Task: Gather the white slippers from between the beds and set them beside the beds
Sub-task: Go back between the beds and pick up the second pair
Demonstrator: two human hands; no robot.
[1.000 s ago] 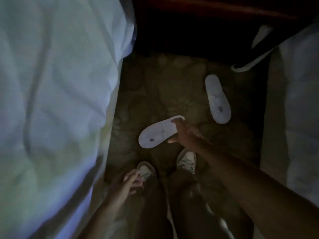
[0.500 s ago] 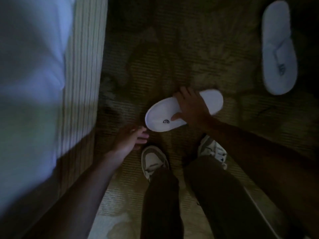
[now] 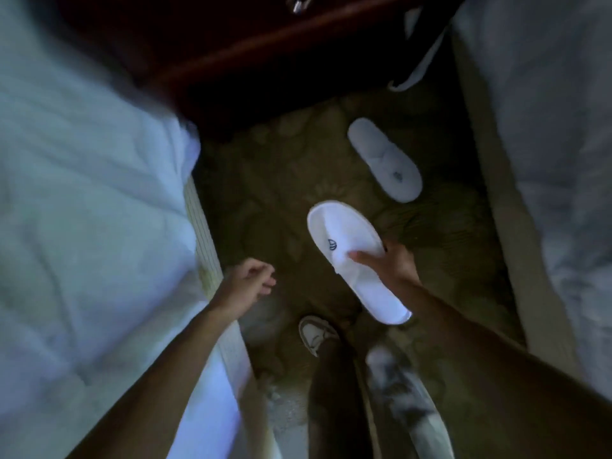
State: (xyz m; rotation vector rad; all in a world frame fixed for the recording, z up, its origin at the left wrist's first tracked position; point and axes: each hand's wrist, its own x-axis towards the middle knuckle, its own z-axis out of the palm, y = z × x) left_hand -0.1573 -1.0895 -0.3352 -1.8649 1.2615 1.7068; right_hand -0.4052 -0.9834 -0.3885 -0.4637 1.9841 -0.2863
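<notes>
My right hand (image 3: 392, 265) grips a white slipper (image 3: 344, 246) with a small dark logo, holding it by its side above the carpet, toe pointing away from me. A second white slipper (image 3: 385, 160) lies flat on the patterned carpet (image 3: 265, 200) farther off, near the right bed. Beside the left bed's edge hangs my left hand (image 3: 246, 284), fingers loosely curled with nothing in it.
A white-sheeted bed (image 3: 82, 210) fills the left side and another bed (image 3: 546, 127) the right. A dark wooden nightstand (image 3: 258, 44) closes the far end of the gap. My two shoes (image 3: 316, 332) stand on the carpet below the held slipper.
My right hand has lifted the near slipper off the carpet and turned it toe-away. My view has risen, and the left hand has moved up along the left bed.
</notes>
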